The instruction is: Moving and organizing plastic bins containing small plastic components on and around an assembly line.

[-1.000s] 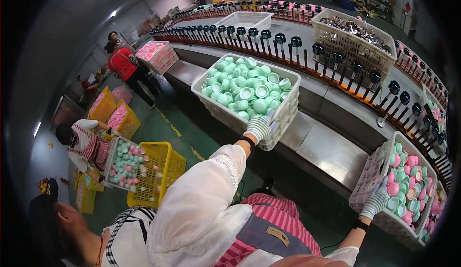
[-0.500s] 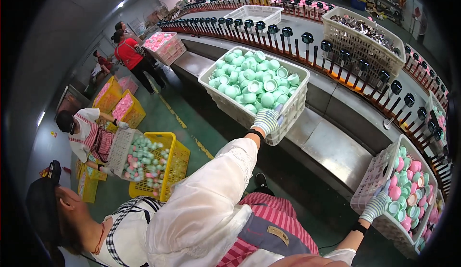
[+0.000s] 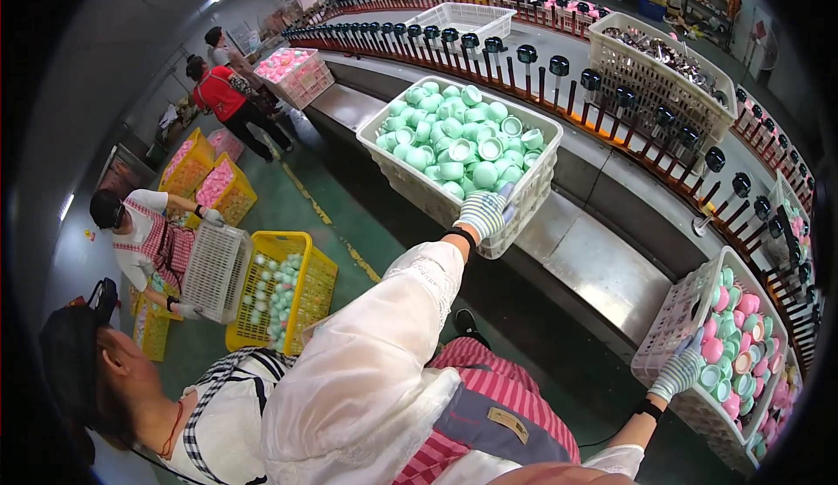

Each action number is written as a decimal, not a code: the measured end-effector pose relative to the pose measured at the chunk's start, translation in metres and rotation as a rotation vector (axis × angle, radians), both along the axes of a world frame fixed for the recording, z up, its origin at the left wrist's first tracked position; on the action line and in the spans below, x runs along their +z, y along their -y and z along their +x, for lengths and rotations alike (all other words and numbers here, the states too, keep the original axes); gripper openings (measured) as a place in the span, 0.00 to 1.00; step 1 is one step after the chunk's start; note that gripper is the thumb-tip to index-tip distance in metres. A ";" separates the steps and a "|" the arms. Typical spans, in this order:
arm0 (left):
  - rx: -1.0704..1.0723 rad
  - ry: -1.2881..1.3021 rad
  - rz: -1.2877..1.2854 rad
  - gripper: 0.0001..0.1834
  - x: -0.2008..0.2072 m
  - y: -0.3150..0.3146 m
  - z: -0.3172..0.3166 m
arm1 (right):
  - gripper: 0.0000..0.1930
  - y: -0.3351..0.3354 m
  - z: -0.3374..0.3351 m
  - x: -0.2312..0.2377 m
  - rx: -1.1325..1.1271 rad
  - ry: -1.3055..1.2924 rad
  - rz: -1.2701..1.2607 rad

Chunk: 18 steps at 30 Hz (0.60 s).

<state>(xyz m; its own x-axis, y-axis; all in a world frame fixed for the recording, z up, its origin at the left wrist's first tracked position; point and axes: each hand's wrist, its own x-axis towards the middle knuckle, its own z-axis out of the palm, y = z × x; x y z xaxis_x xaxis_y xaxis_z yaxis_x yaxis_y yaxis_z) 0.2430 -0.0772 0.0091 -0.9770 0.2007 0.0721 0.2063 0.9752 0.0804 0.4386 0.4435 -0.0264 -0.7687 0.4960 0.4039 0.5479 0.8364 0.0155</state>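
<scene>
My left hand (image 3: 485, 213), in a striped knit glove, grips the near rim of a white plastic crate (image 3: 419, 190) full of several mint-green cups, which rests on the metal ledge of a long conveyor line. My right hand (image 3: 679, 371), gloved the same way, grips the near corner of a second white crate (image 3: 672, 321) holding pink and green cups at the lower right. My arms are spread wide, one on each crate.
A grey metal ledge (image 3: 602, 267) runs between the crates, below a conveyor of black pegs (image 3: 559, 68). A person at left tips a white basket (image 3: 214, 271) of cups into a yellow crate (image 3: 301, 254). Another person's head (image 3: 83, 371) is close at lower left. More crates and people stand further back.
The green-cup crate sits a little higher on the ledge than before. The person at left has tilted the white basket further over the yellow crate. Both my hands keep their grips.
</scene>
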 end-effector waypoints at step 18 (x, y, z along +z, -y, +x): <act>-0.015 -0.025 0.039 0.30 0.001 -0.002 0.016 | 0.22 -0.015 0.018 -0.011 0.010 0.013 0.077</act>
